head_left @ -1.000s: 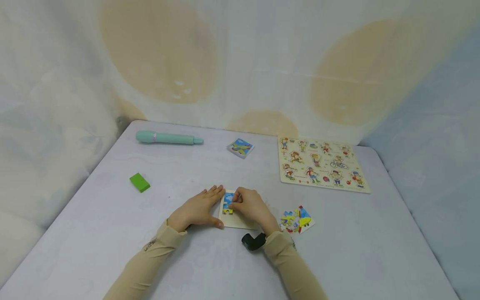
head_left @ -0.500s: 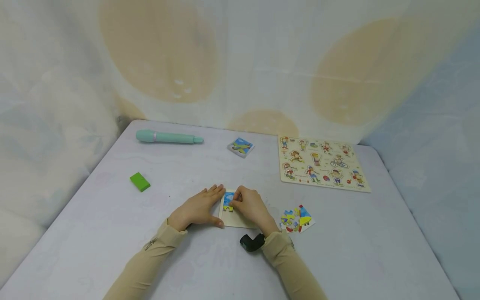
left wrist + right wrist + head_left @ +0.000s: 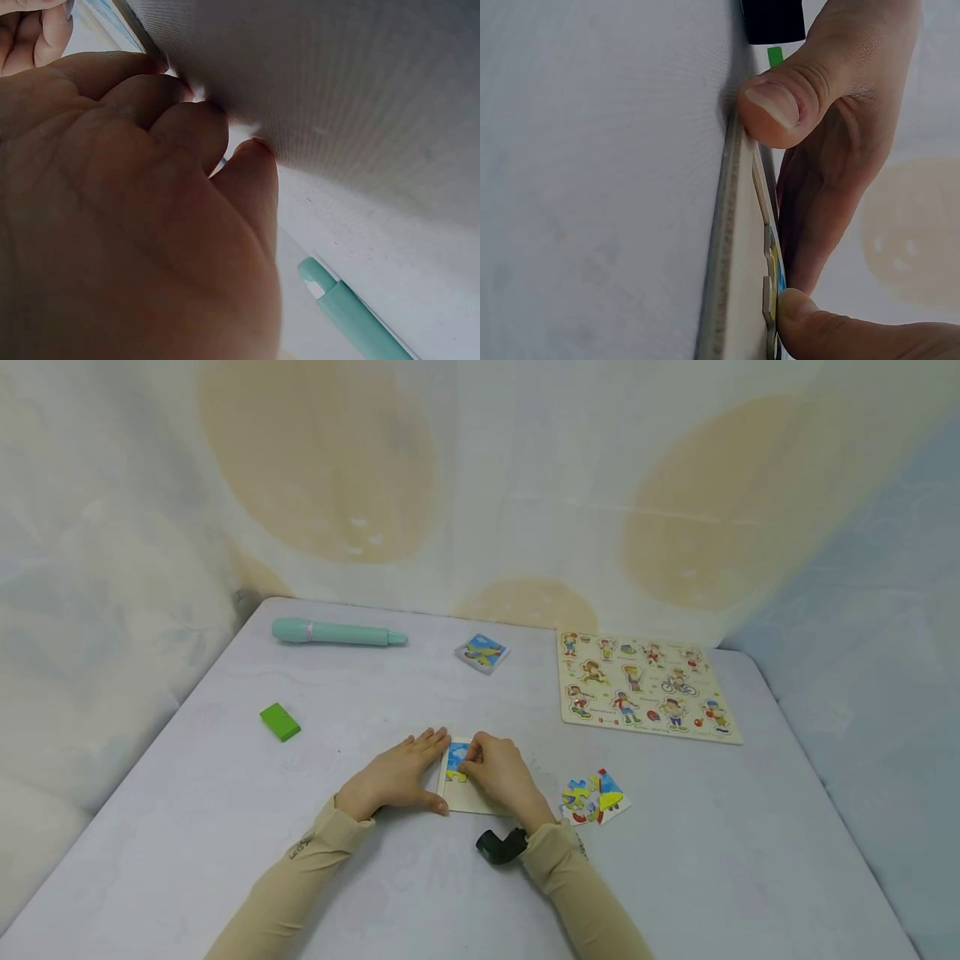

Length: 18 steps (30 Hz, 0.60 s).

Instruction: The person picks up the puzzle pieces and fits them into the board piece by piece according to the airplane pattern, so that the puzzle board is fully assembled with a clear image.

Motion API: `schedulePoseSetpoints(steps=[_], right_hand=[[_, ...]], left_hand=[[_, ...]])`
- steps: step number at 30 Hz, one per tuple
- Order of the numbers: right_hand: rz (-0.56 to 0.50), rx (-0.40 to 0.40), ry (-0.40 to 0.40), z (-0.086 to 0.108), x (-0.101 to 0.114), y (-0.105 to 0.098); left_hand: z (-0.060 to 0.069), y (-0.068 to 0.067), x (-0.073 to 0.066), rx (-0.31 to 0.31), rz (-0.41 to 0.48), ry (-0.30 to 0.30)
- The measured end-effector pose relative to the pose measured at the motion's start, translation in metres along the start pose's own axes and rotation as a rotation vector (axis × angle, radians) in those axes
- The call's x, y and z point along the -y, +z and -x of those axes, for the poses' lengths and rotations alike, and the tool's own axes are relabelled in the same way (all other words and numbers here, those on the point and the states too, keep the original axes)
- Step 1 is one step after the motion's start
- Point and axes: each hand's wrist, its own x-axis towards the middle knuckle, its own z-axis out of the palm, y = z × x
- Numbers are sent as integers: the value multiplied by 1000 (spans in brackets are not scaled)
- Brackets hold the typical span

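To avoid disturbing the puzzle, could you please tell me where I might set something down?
The table is bare near right, nearer than the figure board and right of the loose puzzle pieces, and near left, nearer than the green block and left of the left sleeve. Crowded: around the puzzle tray, where the left hand and right hand work.

Soft shadows, dim wrist views

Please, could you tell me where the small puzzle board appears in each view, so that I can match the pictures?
Head: the puzzle board is below the centre, between the left hand and the right hand.
Left wrist: partly visible, top left.
Right wrist: nearly edge-on, from the middle down to the bottom edge.
Shared landmark: the left hand, in all three views.
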Motion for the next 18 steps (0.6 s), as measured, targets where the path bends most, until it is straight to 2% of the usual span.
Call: schedulePoseSetpoints(steps=[5,8,14,18], right_hand=[[-6,13,-19,-1,-2,0],[-20,53,-44,-1,-5,-2],[-85,104,-94,0,-15,-15],[-85,113,-84,2,-20,-27]], left_hand=[[0,-1,0,0,2,-3],[0,-1,0,-1,10,-2],[-1,1,1,2,6,-1],[-1,1,1,2,0,-1]])
